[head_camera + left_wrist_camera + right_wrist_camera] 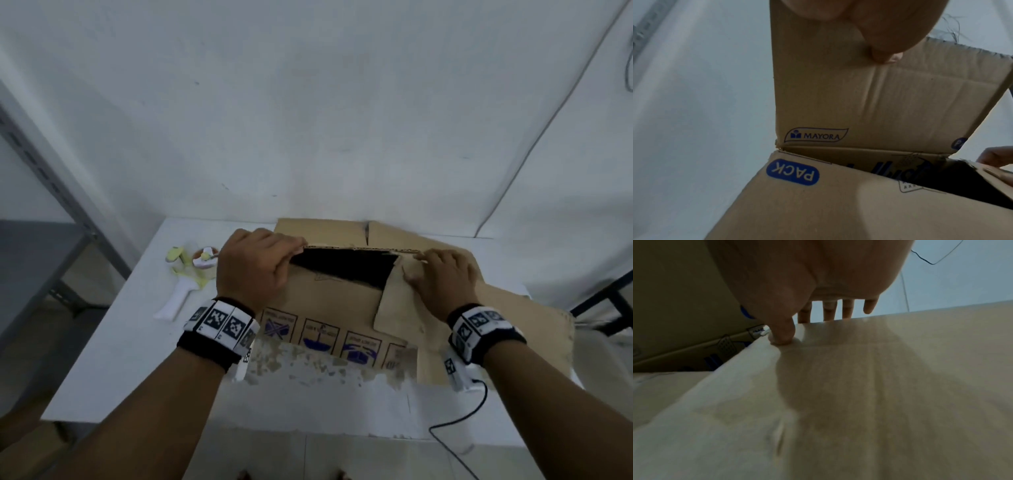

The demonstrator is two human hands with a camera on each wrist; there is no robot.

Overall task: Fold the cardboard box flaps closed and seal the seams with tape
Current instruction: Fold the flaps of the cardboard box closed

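Left of the left hand (253,270), a white-handled tape dispenser (186,274) lies unused on the white bench (113,342). That hand's grip curls over the brown cardboard box's (329,308) far flap (869,100), apparently to draw it shut. Between the hands the opening gapes. The right hand (442,277) presses spread fingers (828,311) on the side flap (879,386), likely folding it inward. Beyond: a white wall (308,102).

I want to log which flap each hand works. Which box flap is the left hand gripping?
The far flap, printed MAYORA, standing up; the left hand curls over its top edge. The right hand presses flat on the right side flap.
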